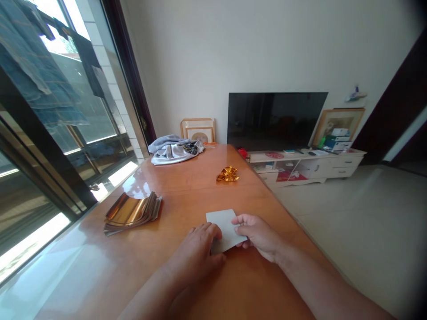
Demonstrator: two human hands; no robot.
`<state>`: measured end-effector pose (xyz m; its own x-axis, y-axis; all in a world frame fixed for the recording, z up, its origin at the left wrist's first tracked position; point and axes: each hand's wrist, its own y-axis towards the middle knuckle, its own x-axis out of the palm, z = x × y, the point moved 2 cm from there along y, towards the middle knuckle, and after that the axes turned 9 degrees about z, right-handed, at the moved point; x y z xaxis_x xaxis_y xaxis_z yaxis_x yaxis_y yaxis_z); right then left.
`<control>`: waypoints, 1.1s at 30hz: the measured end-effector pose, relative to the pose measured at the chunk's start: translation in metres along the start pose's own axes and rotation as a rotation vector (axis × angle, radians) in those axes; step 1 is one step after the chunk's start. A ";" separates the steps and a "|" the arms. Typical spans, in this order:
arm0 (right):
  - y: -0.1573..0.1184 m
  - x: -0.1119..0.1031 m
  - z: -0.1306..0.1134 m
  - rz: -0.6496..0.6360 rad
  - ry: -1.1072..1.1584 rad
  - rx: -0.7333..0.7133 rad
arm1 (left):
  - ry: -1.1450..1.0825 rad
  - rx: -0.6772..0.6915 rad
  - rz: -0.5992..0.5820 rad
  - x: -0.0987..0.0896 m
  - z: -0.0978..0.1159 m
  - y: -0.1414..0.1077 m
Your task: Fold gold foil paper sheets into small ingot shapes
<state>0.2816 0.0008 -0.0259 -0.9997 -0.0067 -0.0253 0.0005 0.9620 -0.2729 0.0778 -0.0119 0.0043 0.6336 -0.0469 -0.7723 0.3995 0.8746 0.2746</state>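
Head view: left hand (195, 253) curls over the lower left of a white paper sheet (227, 229) on the wooden bench (140, 262), right hand (256, 235) gripping its right edge; metallic foil sheet stack (131, 213) left, crumpled gold foil (227, 174) ahead.

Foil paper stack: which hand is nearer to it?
Left. The left hand is right of the foil stack, apart from it; the right hand is farther right, beyond the white paper.

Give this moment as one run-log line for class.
left hand: on pale paper sheet | right hand: at its edge | beside: metallic paper stack, crumpled gold foil | surface: wooden table
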 end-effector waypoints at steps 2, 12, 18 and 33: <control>0.000 0.000 0.000 -0.008 -0.002 0.005 | 0.017 0.008 -0.015 0.001 -0.001 0.001; -0.009 -0.021 -0.022 0.142 -0.547 -0.541 | -0.100 0.083 -0.043 0.000 -0.001 0.005; -0.020 -0.015 -0.030 -0.044 -0.750 -0.630 | -0.080 0.057 -0.079 0.002 -0.003 0.007; 0.006 -0.020 0.004 -0.075 -0.746 -0.395 | 0.026 -0.086 -0.118 -0.004 -0.008 0.009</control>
<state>0.3019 0.0051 -0.0311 -0.7175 -0.1185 -0.6864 -0.2127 0.9756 0.0539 0.0736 0.0002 0.0052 0.5675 -0.1402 -0.8114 0.4115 0.9018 0.1320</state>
